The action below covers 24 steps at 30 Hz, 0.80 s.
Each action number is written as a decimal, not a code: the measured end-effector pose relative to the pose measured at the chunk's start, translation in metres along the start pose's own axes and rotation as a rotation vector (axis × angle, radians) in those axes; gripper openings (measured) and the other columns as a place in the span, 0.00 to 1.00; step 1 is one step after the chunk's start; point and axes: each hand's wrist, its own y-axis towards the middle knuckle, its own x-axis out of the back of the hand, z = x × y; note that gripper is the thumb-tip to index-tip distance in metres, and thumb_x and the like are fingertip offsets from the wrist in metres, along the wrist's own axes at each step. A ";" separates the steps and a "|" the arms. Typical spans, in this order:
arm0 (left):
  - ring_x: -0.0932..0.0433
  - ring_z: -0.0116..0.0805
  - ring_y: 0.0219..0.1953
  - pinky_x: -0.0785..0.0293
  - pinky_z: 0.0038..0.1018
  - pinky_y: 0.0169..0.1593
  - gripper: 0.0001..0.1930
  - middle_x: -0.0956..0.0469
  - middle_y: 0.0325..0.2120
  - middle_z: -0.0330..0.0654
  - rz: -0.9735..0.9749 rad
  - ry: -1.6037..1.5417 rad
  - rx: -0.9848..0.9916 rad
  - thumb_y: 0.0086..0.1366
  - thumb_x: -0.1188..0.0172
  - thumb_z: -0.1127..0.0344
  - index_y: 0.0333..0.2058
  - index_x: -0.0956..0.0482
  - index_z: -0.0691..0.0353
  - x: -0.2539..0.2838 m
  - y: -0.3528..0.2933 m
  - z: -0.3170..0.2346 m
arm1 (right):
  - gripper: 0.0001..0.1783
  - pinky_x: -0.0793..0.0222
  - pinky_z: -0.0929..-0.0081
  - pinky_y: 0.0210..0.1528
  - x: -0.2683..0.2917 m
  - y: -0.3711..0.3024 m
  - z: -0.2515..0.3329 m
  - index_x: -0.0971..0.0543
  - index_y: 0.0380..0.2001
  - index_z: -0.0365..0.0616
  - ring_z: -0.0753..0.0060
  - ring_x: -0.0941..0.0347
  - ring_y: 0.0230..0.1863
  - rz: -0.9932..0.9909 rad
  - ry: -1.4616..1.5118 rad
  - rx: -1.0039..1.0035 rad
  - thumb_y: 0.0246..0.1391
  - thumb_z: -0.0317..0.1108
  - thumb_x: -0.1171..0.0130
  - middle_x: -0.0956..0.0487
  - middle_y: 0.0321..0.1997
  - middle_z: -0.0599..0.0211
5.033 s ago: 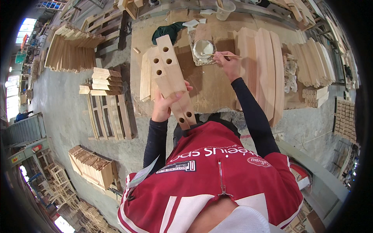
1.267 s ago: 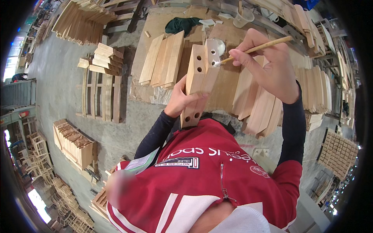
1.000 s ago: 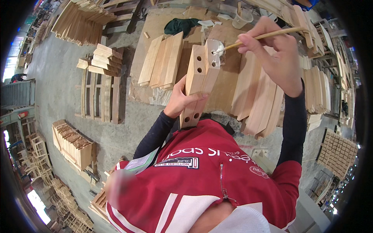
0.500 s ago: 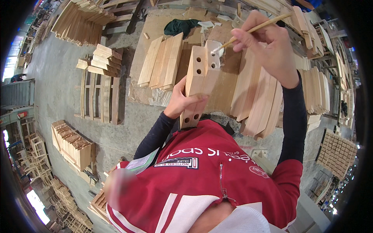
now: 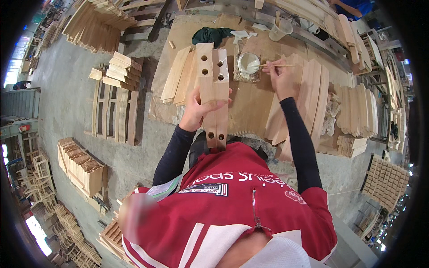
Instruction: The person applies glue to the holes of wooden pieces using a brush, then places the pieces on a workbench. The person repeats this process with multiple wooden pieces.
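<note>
My left hand [image 5: 195,110] is wrapped round two pale wooden bars held side by side, thumb across the front. The left bar [image 5: 206,91] and the right bar [image 5: 221,96] each have round holes near both ends. Whitish wet paste coats the far end of the right bar. In my right hand [image 5: 281,80], pinched between the fingers, is a thin brush [image 5: 283,65] with a wooden handle. Its tip is in a round pot [image 5: 241,67] of white paste, which sits on a smeared board beyond the bars.
Stacked planks lie left [image 5: 178,78] and right [image 5: 297,96] on the cardboard-covered table [image 5: 250,107]. A dark cloth [image 5: 210,35] and a clear plastic cup [image 5: 280,30] are at the back. A pallet [image 5: 114,111] of wood blocks stands left. Another person's arm [image 5: 351,9] shows far right.
My right hand has taken the brush from the right bar's far end down to the paste pot. The bars have shifted left and stand straighter.
</note>
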 end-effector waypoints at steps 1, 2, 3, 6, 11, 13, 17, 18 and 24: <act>0.19 0.41 0.46 0.24 0.36 0.52 0.30 0.21 0.48 0.50 -0.024 0.028 -0.014 0.53 0.33 0.71 0.55 0.31 0.67 -0.002 -0.001 -0.001 | 0.09 0.25 0.82 0.32 -0.007 -0.006 -0.009 0.29 0.31 0.38 0.75 0.17 0.32 -0.043 -0.040 -0.020 0.63 0.30 0.42 0.17 0.29 0.62; 0.19 0.42 0.46 0.23 0.36 0.50 0.30 0.21 0.47 0.50 -0.051 0.057 -0.028 0.52 0.33 0.68 0.55 0.31 0.68 -0.003 -0.003 -0.003 | 0.09 0.25 0.82 0.32 -0.013 -0.011 -0.018 0.28 0.31 0.37 0.75 0.17 0.32 -0.059 -0.043 0.009 0.63 0.30 0.42 0.18 0.29 0.62; 0.19 0.43 0.45 0.22 0.37 0.48 0.31 0.22 0.47 0.50 -0.075 0.085 -0.041 0.51 0.34 0.66 0.54 0.30 0.69 -0.004 -0.004 -0.004 | 0.09 0.25 0.82 0.32 -0.018 -0.015 -0.025 0.28 0.31 0.37 0.76 0.17 0.32 -0.078 -0.047 0.036 0.63 0.30 0.41 0.18 0.28 0.62; 0.18 0.44 0.45 0.22 0.37 0.48 0.32 0.21 0.46 0.51 -0.079 0.100 -0.035 0.50 0.33 0.67 0.54 0.31 0.69 0.000 -0.005 -0.003 | 0.10 0.24 0.80 0.33 -0.027 -0.023 -0.039 0.28 0.30 0.38 0.73 0.17 0.33 -0.130 -0.016 0.035 0.63 0.30 0.41 0.17 0.28 0.61; 0.18 0.41 0.45 0.23 0.36 0.52 0.30 0.21 0.47 0.49 -0.030 0.028 -0.040 0.53 0.33 0.75 0.56 0.32 0.65 0.011 -0.009 0.004 | 0.08 0.19 0.71 0.42 -0.030 -0.028 -0.034 0.27 0.34 0.39 0.63 0.17 0.40 -0.254 0.550 -0.336 0.63 0.31 0.42 0.17 0.37 0.56; 0.18 0.41 0.46 0.23 0.36 0.52 0.30 0.21 0.47 0.49 -0.031 0.029 -0.036 0.53 0.33 0.75 0.56 0.32 0.66 0.011 -0.009 0.005 | 0.07 0.20 0.68 0.47 -0.025 -0.028 -0.038 0.27 0.37 0.39 0.60 0.18 0.44 -0.264 0.662 -0.432 0.63 0.31 0.42 0.17 0.40 0.55; 0.19 0.41 0.46 0.24 0.36 0.53 0.31 0.21 0.47 0.49 -0.024 0.020 0.004 0.53 0.33 0.74 0.56 0.32 0.66 0.010 -0.008 0.003 | 0.08 0.22 0.68 0.51 -0.016 -0.030 -0.050 0.25 0.40 0.39 0.61 0.20 0.49 -0.259 0.812 -0.514 0.63 0.31 0.41 0.17 0.42 0.57; 0.19 0.41 0.46 0.24 0.36 0.53 0.31 0.21 0.48 0.49 -0.026 0.016 0.017 0.53 0.33 0.74 0.56 0.32 0.66 0.009 -0.007 0.002 | 0.07 0.22 0.69 0.51 -0.015 -0.028 -0.049 0.24 0.40 0.40 0.62 0.20 0.49 -0.267 0.806 -0.574 0.63 0.32 0.41 0.17 0.43 0.57; 0.18 0.41 0.47 0.24 0.35 0.53 0.30 0.21 0.48 0.50 0.002 0.009 0.028 0.53 0.33 0.75 0.56 0.31 0.67 0.007 -0.003 0.002 | 0.08 0.22 0.75 0.48 -0.004 -0.020 -0.031 0.23 0.41 0.42 0.68 0.19 0.48 -0.288 0.827 -0.673 0.63 0.34 0.41 0.17 0.46 0.57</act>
